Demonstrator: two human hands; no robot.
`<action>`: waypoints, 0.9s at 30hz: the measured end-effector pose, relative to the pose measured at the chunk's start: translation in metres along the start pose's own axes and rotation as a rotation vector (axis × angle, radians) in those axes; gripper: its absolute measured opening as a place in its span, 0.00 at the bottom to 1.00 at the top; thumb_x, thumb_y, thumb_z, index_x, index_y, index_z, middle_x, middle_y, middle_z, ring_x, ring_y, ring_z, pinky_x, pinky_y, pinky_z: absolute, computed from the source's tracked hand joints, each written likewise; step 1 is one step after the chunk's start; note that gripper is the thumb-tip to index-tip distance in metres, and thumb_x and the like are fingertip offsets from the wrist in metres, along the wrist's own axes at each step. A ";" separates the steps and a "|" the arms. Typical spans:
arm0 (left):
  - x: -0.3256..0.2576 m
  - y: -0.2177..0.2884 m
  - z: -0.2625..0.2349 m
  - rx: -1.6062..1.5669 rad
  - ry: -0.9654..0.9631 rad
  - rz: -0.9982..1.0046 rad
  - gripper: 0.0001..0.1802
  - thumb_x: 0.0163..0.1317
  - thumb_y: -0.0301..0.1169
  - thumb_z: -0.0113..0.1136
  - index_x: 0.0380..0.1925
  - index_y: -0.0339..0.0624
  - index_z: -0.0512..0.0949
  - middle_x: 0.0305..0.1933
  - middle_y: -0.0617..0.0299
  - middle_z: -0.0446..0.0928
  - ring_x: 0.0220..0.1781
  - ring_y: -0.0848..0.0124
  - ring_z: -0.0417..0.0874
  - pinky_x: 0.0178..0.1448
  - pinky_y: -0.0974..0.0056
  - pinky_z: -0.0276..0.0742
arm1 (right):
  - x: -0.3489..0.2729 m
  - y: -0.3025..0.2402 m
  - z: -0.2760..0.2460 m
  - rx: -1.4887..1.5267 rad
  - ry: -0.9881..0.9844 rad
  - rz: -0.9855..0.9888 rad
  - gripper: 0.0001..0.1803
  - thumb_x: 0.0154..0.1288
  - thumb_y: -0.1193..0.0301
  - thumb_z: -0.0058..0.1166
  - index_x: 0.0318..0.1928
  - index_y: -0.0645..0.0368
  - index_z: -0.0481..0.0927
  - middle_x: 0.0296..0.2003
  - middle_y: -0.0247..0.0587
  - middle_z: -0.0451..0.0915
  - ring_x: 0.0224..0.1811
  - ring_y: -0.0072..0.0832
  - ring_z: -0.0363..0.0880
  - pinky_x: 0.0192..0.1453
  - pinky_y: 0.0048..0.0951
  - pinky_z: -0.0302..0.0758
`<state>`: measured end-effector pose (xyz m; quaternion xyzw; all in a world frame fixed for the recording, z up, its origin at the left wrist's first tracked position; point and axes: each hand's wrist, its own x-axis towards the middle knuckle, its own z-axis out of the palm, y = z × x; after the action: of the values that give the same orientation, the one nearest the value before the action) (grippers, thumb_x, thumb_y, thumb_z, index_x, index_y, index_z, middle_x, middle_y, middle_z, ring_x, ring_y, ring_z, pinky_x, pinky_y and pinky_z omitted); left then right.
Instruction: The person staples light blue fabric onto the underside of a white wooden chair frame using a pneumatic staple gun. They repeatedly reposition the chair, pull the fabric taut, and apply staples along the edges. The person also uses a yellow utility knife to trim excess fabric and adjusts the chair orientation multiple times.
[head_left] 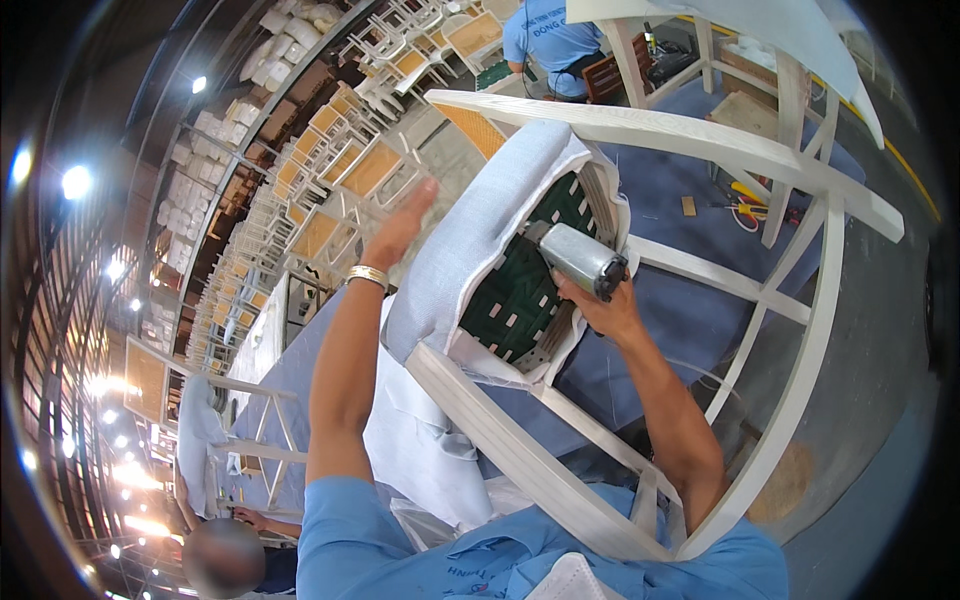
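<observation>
From the head camera, the risk lay with the loose pale grey fabric (480, 230): pulled unevenly over the upturned seat, it could have puckered or slipped before being fastened, and the metal staple gun (582, 260) might have fired crooked into the white chair frame (700, 140). The right hand (605, 305), at about three o'clock of the seat, was clenched around the gun. The left hand (400, 228), at nine o'clock, was flat, fingers extended, pressing the fabric's edge.
</observation>
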<state>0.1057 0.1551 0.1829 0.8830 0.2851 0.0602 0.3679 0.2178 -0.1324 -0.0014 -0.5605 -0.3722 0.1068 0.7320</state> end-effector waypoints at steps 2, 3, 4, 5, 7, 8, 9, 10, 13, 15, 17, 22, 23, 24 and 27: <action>0.000 0.018 0.018 0.074 -0.123 -0.064 0.49 0.73 0.65 0.45 0.80 0.42 0.50 0.82 0.51 0.56 0.83 0.56 0.55 0.83 0.56 0.50 | 0.001 -0.005 -0.005 0.059 0.050 0.006 0.15 0.65 0.72 0.68 0.50 0.64 0.85 0.31 0.35 0.86 0.27 0.20 0.82 0.33 0.26 0.80; -0.001 0.029 0.026 0.113 -0.190 -0.098 0.50 0.73 0.65 0.47 0.80 0.40 0.51 0.81 0.49 0.58 0.82 0.56 0.57 0.82 0.57 0.51 | 0.006 -0.007 -0.007 0.039 0.076 -0.073 0.14 0.65 0.71 0.68 0.50 0.64 0.85 0.31 0.36 0.86 0.27 0.20 0.82 0.33 0.26 0.80; -0.007 0.037 0.033 0.139 -0.200 -0.049 0.51 0.71 0.65 0.49 0.79 0.38 0.52 0.80 0.46 0.59 0.82 0.55 0.58 0.82 0.57 0.51 | 0.007 -0.008 -0.009 0.020 0.102 -0.143 0.14 0.65 0.71 0.68 0.49 0.64 0.85 0.31 0.36 0.86 0.27 0.20 0.82 0.33 0.26 0.80; -0.012 0.046 0.037 0.165 -0.207 -0.002 0.52 0.70 0.65 0.50 0.79 0.36 0.53 0.79 0.44 0.60 0.81 0.54 0.59 0.82 0.58 0.52 | 0.009 -0.008 -0.011 -0.008 0.108 -0.178 0.15 0.65 0.71 0.69 0.49 0.64 0.85 0.33 0.37 0.86 0.30 0.21 0.83 0.36 0.28 0.80; -0.017 0.044 0.044 0.238 -0.162 0.085 0.55 0.66 0.67 0.55 0.78 0.34 0.54 0.77 0.38 0.63 0.79 0.52 0.63 0.80 0.57 0.55 | 0.011 -0.010 -0.013 -0.061 0.121 -0.252 0.16 0.63 0.71 0.69 0.50 0.63 0.86 0.36 0.39 0.87 0.34 0.24 0.85 0.41 0.30 0.82; -0.019 0.040 0.045 0.284 -0.110 0.124 0.58 0.63 0.68 0.57 0.77 0.33 0.55 0.76 0.35 0.63 0.78 0.51 0.66 0.79 0.55 0.58 | 0.012 -0.015 -0.013 -0.062 0.119 -0.271 0.16 0.63 0.71 0.70 0.50 0.62 0.86 0.38 0.40 0.88 0.37 0.26 0.86 0.44 0.31 0.82; -0.021 0.036 0.047 0.330 -0.057 0.163 0.60 0.60 0.69 0.60 0.76 0.32 0.56 0.74 0.32 0.64 0.76 0.49 0.68 0.78 0.54 0.61 | 0.013 -0.017 -0.011 -0.062 0.115 -0.291 0.16 0.63 0.71 0.70 0.50 0.61 0.86 0.40 0.41 0.88 0.39 0.28 0.87 0.47 0.32 0.82; -0.025 0.037 0.050 0.374 -0.031 0.183 0.60 0.59 0.68 0.60 0.77 0.33 0.55 0.74 0.31 0.64 0.75 0.47 0.69 0.77 0.53 0.62 | 0.015 -0.014 -0.009 -0.030 0.090 -0.280 0.16 0.59 0.72 0.71 0.48 0.61 0.86 0.41 0.45 0.89 0.43 0.38 0.90 0.50 0.34 0.83; -0.037 0.044 0.059 0.507 0.040 0.205 0.59 0.58 0.65 0.63 0.78 0.35 0.53 0.72 0.29 0.65 0.73 0.42 0.71 0.76 0.51 0.64 | 0.015 -0.013 -0.001 -0.088 0.096 -0.343 0.17 0.58 0.72 0.71 0.48 0.62 0.85 0.39 0.46 0.89 0.42 0.38 0.89 0.49 0.33 0.83; -0.041 0.046 0.064 0.600 0.076 0.177 0.59 0.57 0.62 0.64 0.78 0.37 0.53 0.71 0.29 0.66 0.71 0.39 0.72 0.75 0.50 0.66 | 0.016 -0.016 0.003 -0.169 0.080 -0.414 0.17 0.56 0.71 0.71 0.45 0.64 0.84 0.36 0.45 0.87 0.38 0.39 0.89 0.45 0.33 0.82; -0.044 0.046 0.069 0.660 0.116 0.178 0.58 0.56 0.59 0.65 0.78 0.39 0.52 0.70 0.29 0.67 0.70 0.39 0.73 0.74 0.49 0.67 | 0.013 -0.016 0.008 -0.151 0.047 -0.352 0.17 0.55 0.71 0.72 0.44 0.64 0.83 0.34 0.44 0.87 0.36 0.39 0.88 0.43 0.34 0.82; -0.049 0.049 0.074 0.720 0.140 0.133 0.57 0.55 0.53 0.66 0.79 0.43 0.50 0.71 0.30 0.66 0.70 0.37 0.73 0.72 0.45 0.69 | 0.013 -0.010 0.017 0.022 -0.037 -0.263 0.18 0.54 0.74 0.70 0.45 0.64 0.82 0.35 0.47 0.85 0.35 0.40 0.86 0.43 0.34 0.80; -0.049 0.047 0.073 0.732 0.143 0.129 0.56 0.55 0.52 0.65 0.79 0.44 0.50 0.71 0.30 0.66 0.69 0.36 0.72 0.72 0.44 0.70 | 0.013 -0.012 0.017 0.017 -0.038 -0.282 0.18 0.54 0.74 0.70 0.46 0.64 0.82 0.35 0.47 0.85 0.36 0.40 0.86 0.43 0.34 0.80; -0.050 0.046 0.073 0.744 0.146 0.125 0.56 0.56 0.51 0.65 0.79 0.44 0.50 0.71 0.31 0.66 0.69 0.35 0.72 0.72 0.44 0.70 | 0.013 -0.014 0.017 0.011 -0.038 -0.301 0.19 0.53 0.75 0.70 0.46 0.65 0.82 0.35 0.48 0.85 0.36 0.40 0.86 0.44 0.34 0.80; -0.049 0.053 0.076 0.747 0.142 0.105 0.56 0.56 0.50 0.65 0.80 0.44 0.49 0.72 0.31 0.65 0.69 0.34 0.72 0.72 0.42 0.70 | 0.013 -0.011 0.019 0.061 -0.059 -0.222 0.21 0.52 0.74 0.71 0.47 0.65 0.81 0.37 0.49 0.85 0.38 0.44 0.86 0.45 0.35 0.80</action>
<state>0.1130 0.0515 0.1692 0.9633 0.2666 0.0316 -0.0035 0.2116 -0.1143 0.0161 -0.4902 -0.4499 0.0528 0.7447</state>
